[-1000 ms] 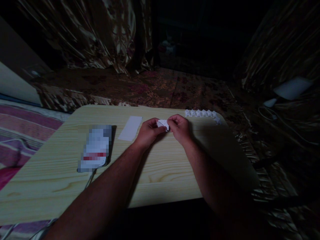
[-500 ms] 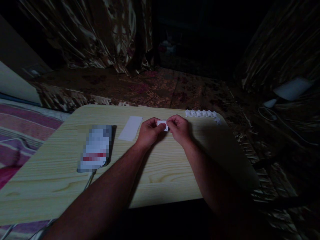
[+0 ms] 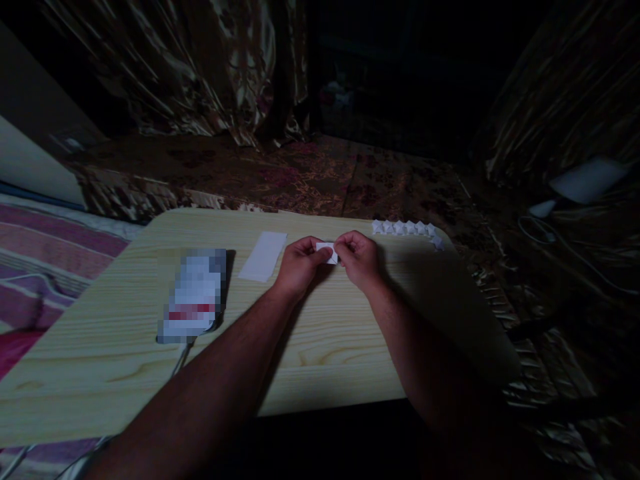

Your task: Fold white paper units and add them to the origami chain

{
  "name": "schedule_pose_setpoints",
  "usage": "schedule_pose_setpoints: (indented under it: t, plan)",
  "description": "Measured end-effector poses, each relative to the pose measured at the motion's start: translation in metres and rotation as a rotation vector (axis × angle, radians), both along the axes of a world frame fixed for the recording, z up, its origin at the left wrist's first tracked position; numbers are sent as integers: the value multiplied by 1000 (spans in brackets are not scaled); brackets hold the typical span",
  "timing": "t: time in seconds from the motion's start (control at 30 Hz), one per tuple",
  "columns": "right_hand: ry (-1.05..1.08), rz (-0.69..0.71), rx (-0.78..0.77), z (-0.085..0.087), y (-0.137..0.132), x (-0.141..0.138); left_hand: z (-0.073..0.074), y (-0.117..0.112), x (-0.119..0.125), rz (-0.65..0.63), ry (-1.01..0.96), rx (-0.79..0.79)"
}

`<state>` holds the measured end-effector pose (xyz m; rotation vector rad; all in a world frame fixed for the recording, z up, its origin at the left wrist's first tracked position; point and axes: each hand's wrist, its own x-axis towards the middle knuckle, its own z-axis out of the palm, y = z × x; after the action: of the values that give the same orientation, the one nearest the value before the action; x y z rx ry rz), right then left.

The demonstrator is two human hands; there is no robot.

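Observation:
Both hands meet over the middle of a pale wooden table (image 3: 125, 360). My left hand (image 3: 299, 265) and my right hand (image 3: 358, 259) each pinch an edge of a small folded white paper piece (image 3: 327, 252) held just above the tabletop. Fingers of both hands are closed on it. A flat white paper strip (image 3: 263, 256) lies just left of my left hand. Several small folded white paper shapes (image 3: 406, 229) sit in a row at the far right edge of the table.
A phone-like object (image 3: 194, 295), blurred out, lies on the left of the table with a cable running off the near edge. Striped bedding (image 3: 40, 267) is at the left. Dark patterned fabric (image 3: 310, 173) surrounds the table. A white device with cords (image 3: 580, 183) lies at right.
The folded paper between my fingers has been squeezed smaller and turned slightly. My hands have stayed in the same place.

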<state>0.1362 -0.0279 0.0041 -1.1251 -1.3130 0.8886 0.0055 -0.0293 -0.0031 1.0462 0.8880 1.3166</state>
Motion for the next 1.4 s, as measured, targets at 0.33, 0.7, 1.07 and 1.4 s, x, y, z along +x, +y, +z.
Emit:
schedule_pose_setpoints:
  t: [0.33,0.7,1.07,1.4]
  plan:
    - [-1,17,20,-3,0,-2,3,0,-2,-10,-45,-56]
    - [-4,10,0,-6,2,-2,2,1,-1,-9,-63,-39]
    - [-4,19,-3,-9,4,-5,2,5,-2,19,-103,-84]
    - [-34,6,13,-9,3,-4,0,5,-1,49,73,-21]
